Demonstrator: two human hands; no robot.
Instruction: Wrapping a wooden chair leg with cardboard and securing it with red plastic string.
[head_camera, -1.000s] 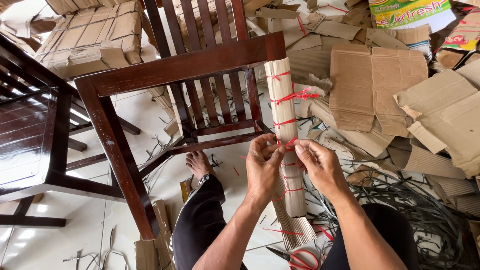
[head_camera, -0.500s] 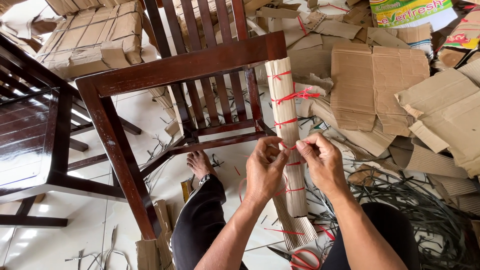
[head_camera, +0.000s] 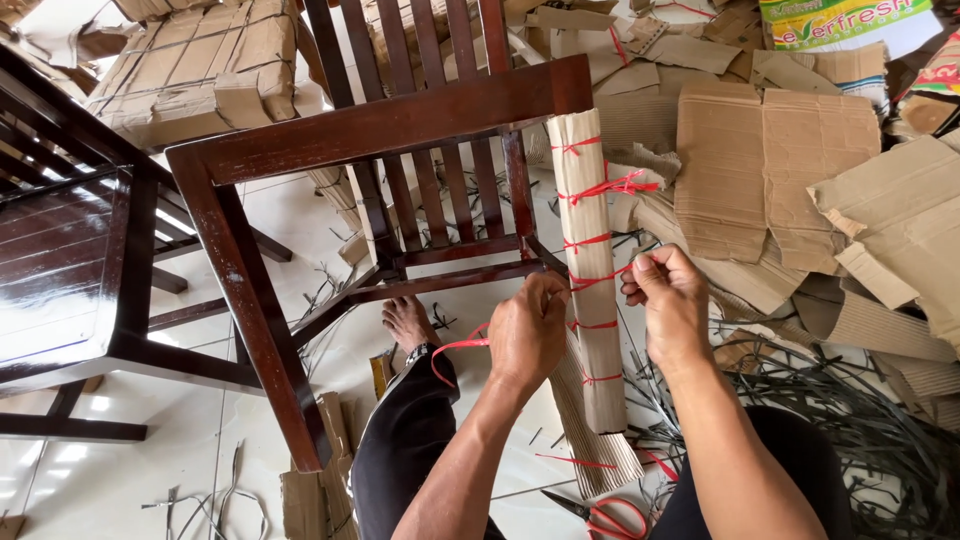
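- Cardboard wrap (head_camera: 592, 250): corrugated sheet rolled round the upright leg of the dark wooden chair (head_camera: 380, 130), bound by several red ties; lower end flares loose near the tiled floor (head_camera: 180, 450).
- Left hand (head_camera: 528, 330): clenched against the wrap, gripping one end of the red string (head_camera: 455, 347), whose tail loops free.
- Right hand (head_camera: 668, 300): fingers pinched on the other end, line taut across the wrap.
- Handling, judged: wrap light, springy, crushable; string thin, slippery. Best held close to the knot.
- Red-handled scissors (head_camera: 600, 518) lie on the floor by the knees.
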